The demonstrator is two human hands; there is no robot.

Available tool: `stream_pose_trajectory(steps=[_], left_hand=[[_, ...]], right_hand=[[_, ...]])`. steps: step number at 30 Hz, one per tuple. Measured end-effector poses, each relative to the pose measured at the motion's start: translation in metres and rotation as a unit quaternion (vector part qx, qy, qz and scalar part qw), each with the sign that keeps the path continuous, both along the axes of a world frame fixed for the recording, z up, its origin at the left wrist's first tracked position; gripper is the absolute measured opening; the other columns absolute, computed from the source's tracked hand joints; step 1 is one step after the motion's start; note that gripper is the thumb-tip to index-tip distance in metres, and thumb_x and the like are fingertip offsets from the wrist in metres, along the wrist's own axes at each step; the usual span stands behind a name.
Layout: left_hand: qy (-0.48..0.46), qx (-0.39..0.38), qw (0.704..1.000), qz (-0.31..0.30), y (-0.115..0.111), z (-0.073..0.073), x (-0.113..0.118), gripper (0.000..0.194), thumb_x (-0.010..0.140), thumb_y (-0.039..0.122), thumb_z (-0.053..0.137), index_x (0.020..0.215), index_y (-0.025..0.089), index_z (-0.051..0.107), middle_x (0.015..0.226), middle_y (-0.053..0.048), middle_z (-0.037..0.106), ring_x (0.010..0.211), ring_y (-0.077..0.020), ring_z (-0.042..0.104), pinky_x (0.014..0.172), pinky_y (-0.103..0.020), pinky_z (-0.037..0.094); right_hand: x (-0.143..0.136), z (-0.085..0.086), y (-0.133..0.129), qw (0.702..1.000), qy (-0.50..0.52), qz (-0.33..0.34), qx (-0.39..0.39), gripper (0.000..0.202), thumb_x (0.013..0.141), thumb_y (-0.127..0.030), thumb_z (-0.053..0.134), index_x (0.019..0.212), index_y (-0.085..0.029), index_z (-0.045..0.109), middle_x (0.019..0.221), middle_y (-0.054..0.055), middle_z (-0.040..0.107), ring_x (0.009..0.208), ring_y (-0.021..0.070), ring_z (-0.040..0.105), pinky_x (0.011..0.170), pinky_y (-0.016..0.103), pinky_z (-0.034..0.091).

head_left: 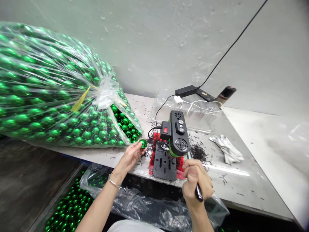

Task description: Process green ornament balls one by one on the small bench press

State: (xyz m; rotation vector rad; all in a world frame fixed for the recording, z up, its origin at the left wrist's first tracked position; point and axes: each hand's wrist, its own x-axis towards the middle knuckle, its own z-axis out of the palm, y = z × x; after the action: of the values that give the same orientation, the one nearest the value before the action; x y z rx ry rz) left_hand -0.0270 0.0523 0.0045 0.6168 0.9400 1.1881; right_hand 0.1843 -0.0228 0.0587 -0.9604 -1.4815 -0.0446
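Observation:
Between the fingertips of my left hand (132,154) is a shiny green ball (143,143), like a bauble, just left of a small black and green bench machine (179,133). My right hand (196,180) is wrapped round the lever handle (199,193) at the machine's right side; its dark grip end sticks out below the fist. The machine's slotted black base plate (164,166) stands on a red cloth or mat (180,163). A large clear plastic bag (106,93) full of green balls lies left, with a slit open near my left hand.
Dark shavings (198,152) lie around the machine. White gloves (227,149) rest to the right. Behind are a clear plastic tray (200,117), a black power adapter (185,91) with cables and a dark-capped bottle (227,94). Below the table's front edge, more green balls (70,206) fill a plastic-lined container.

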Motion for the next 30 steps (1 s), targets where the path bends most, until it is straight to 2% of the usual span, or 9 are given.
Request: stream_pose_trajectory(steps=[2,4,8,12,16,20,23,27,30], left_hand=[[-0.027,-0.032,0.999,-0.017,-0.007,-0.007,0.014,0.034,0.066,0.032,0.089,0.090,0.013,0.073,0.081,-0.003,0.071,0.069,-0.0118,0.066,0.063,-0.021,0.053],[-0.011,-0.050,0.998,-0.041,-0.012,-0.016,0.029,0.035,0.066,0.032,0.089,0.090,0.014,0.073,0.080,-0.003,0.072,0.068,-0.0118,0.066,0.063,-0.021,0.053],[0.130,-0.002,0.988,-0.089,-0.018,-0.033,0.056,0.045,0.071,0.036,0.084,0.109,0.014,0.072,0.082,-0.003,0.073,0.069,-0.0137,0.066,0.062,-0.023,0.051],[0.324,0.127,0.933,-0.092,-0.022,-0.039,0.070,0.042,0.079,0.035,0.073,0.117,0.017,0.071,0.087,-0.004,0.074,0.072,-0.0165,0.063,0.070,-0.029,0.052],[0.437,0.216,0.867,-0.108,-0.025,-0.034,0.070,0.037,0.084,0.032,0.069,0.119,0.020,0.070,0.109,-0.007,0.074,0.082,-0.0198,0.067,0.082,-0.034,0.055],[0.477,0.288,0.819,-0.139,-0.028,-0.032,0.067,0.035,0.088,0.031,0.066,0.121,0.020,0.067,0.122,-0.010,0.071,0.102,-0.0243,0.069,0.095,-0.039,0.054],[0.497,0.319,0.798,-0.119,-0.031,-0.036,0.070,0.034,0.090,0.031,0.065,0.122,0.020,0.066,0.126,-0.010,0.070,0.116,-0.0268,0.066,0.101,-0.041,0.052],[0.513,0.325,0.791,-0.081,-0.033,-0.045,0.075,0.031,0.090,0.035,0.066,0.119,0.023,0.068,0.121,-0.010,0.072,0.111,-0.0276,0.067,0.100,-0.043,0.052],[0.512,0.332,0.791,-0.055,-0.033,-0.053,0.077,0.032,0.089,0.038,0.068,0.116,0.022,0.070,0.116,-0.011,0.074,0.107,-0.0293,0.068,0.097,-0.046,0.051]], right_hand=[[0.000,0.002,0.000,1.000,-0.005,0.001,-0.003,0.030,0.090,-0.001,0.044,0.066,-0.019,0.046,0.063,-0.003,0.048,0.063,0.0111,0.056,0.056,0.025,0.041],[0.000,0.005,0.000,1.000,-0.010,0.000,-0.010,0.031,0.090,-0.002,0.043,0.066,-0.020,0.046,0.063,-0.002,0.049,0.063,0.0112,0.056,0.057,0.026,0.041],[0.000,0.009,0.001,1.000,-0.006,0.002,-0.016,0.030,0.091,-0.004,0.043,0.066,-0.020,0.045,0.064,-0.002,0.050,0.062,0.0113,0.054,0.056,0.026,0.040],[0.001,0.009,0.000,1.000,0.001,0.005,-0.022,0.029,0.092,-0.005,0.044,0.066,-0.020,0.046,0.064,-0.002,0.050,0.063,0.0120,0.055,0.057,0.027,0.040],[0.000,0.007,0.000,1.000,-0.004,0.001,-0.014,0.030,0.092,-0.004,0.044,0.067,-0.020,0.045,0.063,-0.003,0.049,0.063,0.0114,0.055,0.058,0.026,0.041],[0.000,0.007,0.000,1.000,-0.006,0.002,-0.011,0.030,0.092,-0.004,0.043,0.067,-0.021,0.045,0.061,-0.003,0.048,0.064,0.0120,0.055,0.058,0.026,0.042],[0.001,0.008,-0.001,1.000,-0.010,0.004,-0.014,0.030,0.091,-0.004,0.043,0.067,-0.021,0.046,0.061,-0.003,0.048,0.064,0.0123,0.056,0.059,0.026,0.043],[0.003,0.004,-0.003,0.999,-0.023,0.006,-0.021,0.028,0.092,-0.005,0.043,0.069,-0.020,0.048,0.066,-0.001,0.052,0.065,0.0117,0.055,0.058,0.026,0.043],[0.006,-0.013,-0.003,0.999,-0.037,0.008,-0.016,0.026,0.093,-0.010,0.042,0.070,-0.019,0.049,0.072,0.001,0.055,0.064,0.0115,0.054,0.058,0.027,0.043]])
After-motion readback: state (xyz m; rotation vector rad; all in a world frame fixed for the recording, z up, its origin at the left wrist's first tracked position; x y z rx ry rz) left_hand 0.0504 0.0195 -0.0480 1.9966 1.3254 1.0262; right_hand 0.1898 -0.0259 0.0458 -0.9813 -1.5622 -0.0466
